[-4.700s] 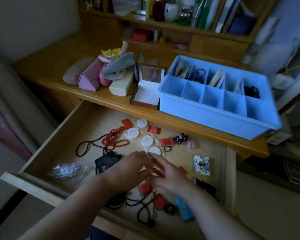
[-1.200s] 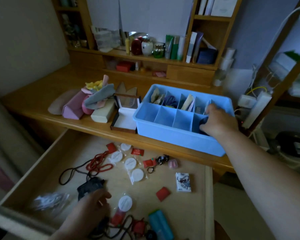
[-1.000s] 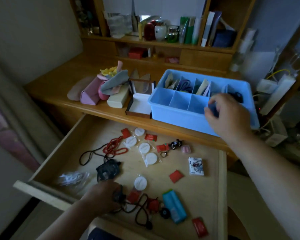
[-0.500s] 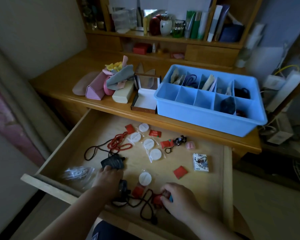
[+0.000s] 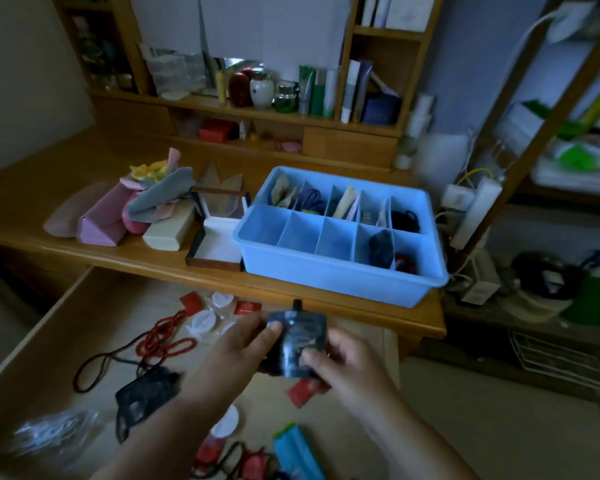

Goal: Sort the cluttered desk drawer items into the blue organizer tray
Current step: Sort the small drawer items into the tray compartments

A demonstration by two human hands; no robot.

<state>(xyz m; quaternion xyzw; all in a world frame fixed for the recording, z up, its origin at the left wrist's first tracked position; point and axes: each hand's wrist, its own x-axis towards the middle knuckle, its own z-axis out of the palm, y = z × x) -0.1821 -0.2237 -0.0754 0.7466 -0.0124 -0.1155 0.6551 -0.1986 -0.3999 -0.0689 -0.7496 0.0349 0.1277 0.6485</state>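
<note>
Both hands' grip held dark pouch (image 5: 300, 344) | left hand (image 5: 238, 355), right hand (image 5: 343, 367) | raised over drawer (image 5: 49, 348), facing blue organizer tray (image 5: 326, 282) for sorting.

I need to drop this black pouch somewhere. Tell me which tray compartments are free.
Both hands, left and right, hold the black pouch. In the blue tray, the three front compartments left of the dark pouch look bare. The back row is crowded, and the front right corner holds something red.
</note>
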